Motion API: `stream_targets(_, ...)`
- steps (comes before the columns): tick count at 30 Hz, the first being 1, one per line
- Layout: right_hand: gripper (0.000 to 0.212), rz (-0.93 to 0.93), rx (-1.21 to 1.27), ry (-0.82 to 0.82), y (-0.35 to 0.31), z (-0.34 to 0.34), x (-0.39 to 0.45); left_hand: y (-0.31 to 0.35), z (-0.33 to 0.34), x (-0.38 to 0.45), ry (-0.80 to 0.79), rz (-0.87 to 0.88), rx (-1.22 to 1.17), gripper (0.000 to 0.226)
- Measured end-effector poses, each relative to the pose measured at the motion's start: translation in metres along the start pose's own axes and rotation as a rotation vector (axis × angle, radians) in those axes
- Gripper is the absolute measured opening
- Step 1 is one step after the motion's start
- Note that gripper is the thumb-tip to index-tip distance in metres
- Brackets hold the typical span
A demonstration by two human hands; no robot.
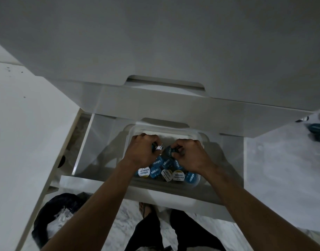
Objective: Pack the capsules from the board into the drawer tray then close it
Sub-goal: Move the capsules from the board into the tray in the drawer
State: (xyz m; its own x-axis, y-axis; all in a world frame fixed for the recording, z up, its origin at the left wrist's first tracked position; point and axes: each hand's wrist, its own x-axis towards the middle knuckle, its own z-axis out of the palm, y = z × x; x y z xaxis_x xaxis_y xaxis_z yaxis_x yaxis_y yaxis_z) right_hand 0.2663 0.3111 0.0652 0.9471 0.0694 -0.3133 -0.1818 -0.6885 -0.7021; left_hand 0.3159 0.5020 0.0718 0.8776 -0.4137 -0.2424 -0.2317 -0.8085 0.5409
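Observation:
A clear plastic tray sits inside the open white drawer. Several blue and white-lidded capsules lie in the tray's near half. My left hand is over the tray with its fingers curled round capsules, a foil lid showing at the knuckles. Just to its right, my right hand grips a dark blue capsule above the pile. Further blue capsules lie on the white surface at the far right edge.
Closed white drawer fronts hang above the open drawer. A white counter runs along the left. A black bin with a white liner stands on the floor at lower left, and my dark-clothed legs are below the drawer.

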Motion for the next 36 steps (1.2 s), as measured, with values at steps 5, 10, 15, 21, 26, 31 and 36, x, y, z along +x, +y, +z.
stream_targets(5, 0.024, 0.005, -0.016, 0.005, 0.0011, 0.0039, 0.0034, 0.0004, 0.0036, 0.0034, -0.011, 0.002, 0.008, 0.012)
stream_targets(10, 0.024, 0.011, -0.009, 0.010, 0.0025, 0.0037, 0.0028, -0.0013, 0.0070, 0.0084, -0.006, 0.012, -0.004, 0.010)
stream_targets(15, 0.024, 0.005, 0.019, 0.021, 0.0024, 0.0012, 0.0031, -0.0043, 0.0035, 0.0083, 0.012, -0.021, -0.042, 0.020)
stream_targets(21, 0.023, 0.006, 0.029, 0.026, 0.0009, 0.0010, 0.0031, -0.0048, 0.0055, 0.0097, 0.010, -0.029, -0.078, 0.018)
stream_targets(26, 0.023, 0.011, 0.048, 0.020, 0.0022, 0.0032, 0.0019, -0.0030, 0.0071, 0.0093, 0.008, -0.006, -0.063, 0.016)
stream_targets(31, 0.022, 0.026, 0.062, 0.020, 0.0024, 0.0045, 0.0028, -0.0057, 0.0030, 0.0062, 0.058, -0.006, -0.090, 0.013)
stream_targets(36, 0.021, 0.019, 0.053, 0.026, 0.0022, 0.0039, 0.0032, -0.0035, -0.0019, 0.0031, 0.078, -0.024, -0.108, 0.012)
